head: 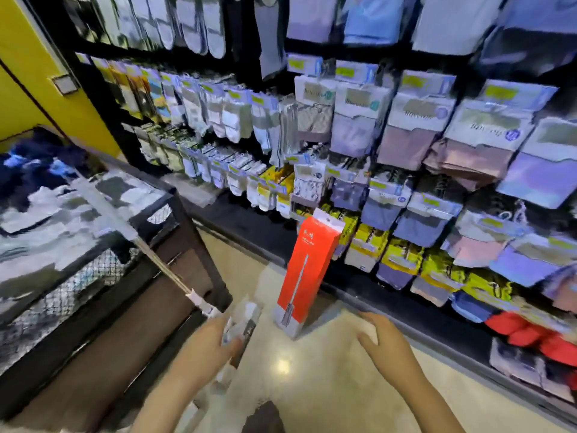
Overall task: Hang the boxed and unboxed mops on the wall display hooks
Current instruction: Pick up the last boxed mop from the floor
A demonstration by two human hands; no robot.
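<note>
A red mop box (307, 270) stands upright on the floor (327, 379), leaning a little to the right, its base at the foot of the wall display (374, 126). Its front face shows a picture of a long-handled mop and a short line of white writing near the top, too blurred to read; the white hang tab at its top has a punched hole. The top of the box overlaps the lower packets on the display.

The unboxed mop (162, 264) runs diagonally from the lower centre up to the left, its pole crossing in front of a black mesh bin (175, 220) filled with folded clothing. The left hand (215, 342) holds the lower end of this mop, fingers curled round the white fitting and a pale packet with a dark label; the print on the label cannot be read. The right hand (384, 339) hangs above the floor just right of the box base, fingers loosely spread, touching nothing.

The wall display carries rows of packaged socks and underwear on hooks, with yellow-green price tags above them. The packet headers bear dark lettering and round blue badges, all too blurred to read. A yellow wall (28, 73) borders the display on the left.
</note>
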